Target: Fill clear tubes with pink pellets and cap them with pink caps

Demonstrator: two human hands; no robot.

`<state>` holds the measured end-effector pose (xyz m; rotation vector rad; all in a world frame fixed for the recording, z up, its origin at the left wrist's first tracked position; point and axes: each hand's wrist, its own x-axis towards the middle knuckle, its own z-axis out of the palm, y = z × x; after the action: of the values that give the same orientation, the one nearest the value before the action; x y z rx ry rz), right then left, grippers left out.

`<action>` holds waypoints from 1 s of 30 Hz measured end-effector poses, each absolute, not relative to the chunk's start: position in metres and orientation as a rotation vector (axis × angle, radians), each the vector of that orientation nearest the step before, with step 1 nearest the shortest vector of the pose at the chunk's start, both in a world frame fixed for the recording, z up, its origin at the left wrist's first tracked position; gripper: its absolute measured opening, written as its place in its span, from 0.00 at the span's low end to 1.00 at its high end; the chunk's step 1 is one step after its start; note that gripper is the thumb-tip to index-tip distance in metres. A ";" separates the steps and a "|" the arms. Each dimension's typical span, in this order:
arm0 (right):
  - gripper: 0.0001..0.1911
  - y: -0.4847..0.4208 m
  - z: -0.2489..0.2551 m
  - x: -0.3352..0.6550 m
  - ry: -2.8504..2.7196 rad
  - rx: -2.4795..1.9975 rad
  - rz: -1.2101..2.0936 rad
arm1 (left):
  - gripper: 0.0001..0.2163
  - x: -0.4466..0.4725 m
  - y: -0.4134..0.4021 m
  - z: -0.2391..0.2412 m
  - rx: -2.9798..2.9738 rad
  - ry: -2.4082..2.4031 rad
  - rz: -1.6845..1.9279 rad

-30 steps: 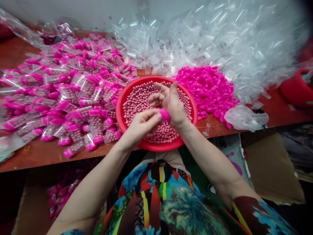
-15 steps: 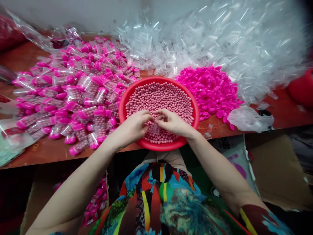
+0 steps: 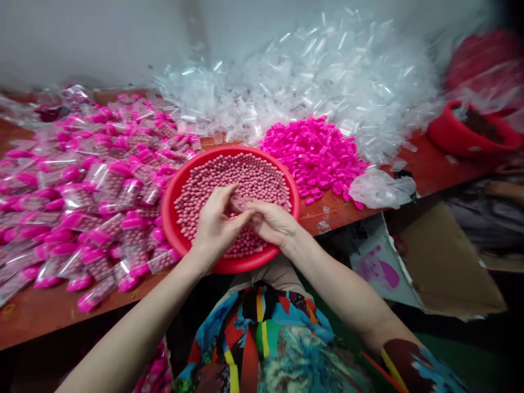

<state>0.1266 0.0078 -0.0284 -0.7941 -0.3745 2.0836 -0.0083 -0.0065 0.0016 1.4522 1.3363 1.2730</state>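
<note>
Plainly, the reddish table [image 3: 45,311] is the biggest thing here, and across its back spreads the heap of clear shells [image 3: 319,82], likely light, stiff plastic that slides easily. To the left lies the pile of filled containers [image 3: 106,180], each probably a little weightier for the beads inside and best lifted by its flat sides. At the near edge stands the red basin [image 3: 169,218], which looks semi-rigid and, loaded as it is, should be gripped by its thick rim. Just beside it sits the mound of pink caps [image 3: 313,158], surely light and smooth. Over the basin the two hands meet: the left hand [image 3: 215,221] pinches between thumb and fingers, and the right hand [image 3: 270,221] closes on the other end of the same piece, its fingers partly hidden. That piece, a small clear container [image 3: 238,204], is tilted above the basin; how full it is, I cannot tell. It should weigh little but be slick and apt to crack if squeezed hard, so broad faces near the end suit the fingertips. Smallest are the pink beads [image 3: 233,169], presumably hard and quick to roll, easier scooped than picked
</note>
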 end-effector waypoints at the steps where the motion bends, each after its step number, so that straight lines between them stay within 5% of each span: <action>1: 0.05 0.007 -0.028 0.126 -0.320 -0.774 2.083 | 0.22 -0.007 -0.002 0.003 1.354 1.322 1.275; 7: 0.08 0.000 -0.019 0.134 -0.253 -0.718 2.060 | 0.20 -0.001 0.024 0.012 0.866 1.182 0.969; 10: 0.02 -0.012 -0.007 0.146 -0.373 -0.678 2.089 | 0.24 -0.003 0.035 0.011 1.070 1.241 0.873; 12: 0.10 -0.019 -0.001 0.162 -0.524 -0.663 2.045 | 0.24 -0.005 0.044 0.005 1.413 1.323 0.845; 15: 0.19 -0.018 -0.011 0.206 -0.778 -0.935 1.688 | 0.17 -0.003 0.055 -0.008 2.074 1.405 0.518; 20: 0.18 0.017 -0.068 0.298 -1.111 -2.123 0.704 | 0.14 0.025 0.058 -0.028 2.566 1.347 -0.094; 24: 0.27 0.037 -0.096 0.320 -1.195 -2.356 0.580 | 0.12 0.043 0.056 -0.044 2.378 1.323 0.160; 30: 0.18 0.032 -0.100 0.297 -1.397 -2.494 0.416 | 0.18 0.038 0.051 -0.040 1.255 1.258 0.631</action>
<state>0.2972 0.0324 -0.1003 -2.4938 -1.3972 0.4158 0.0381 0.0511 -0.0402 1.2554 1.2579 0.6311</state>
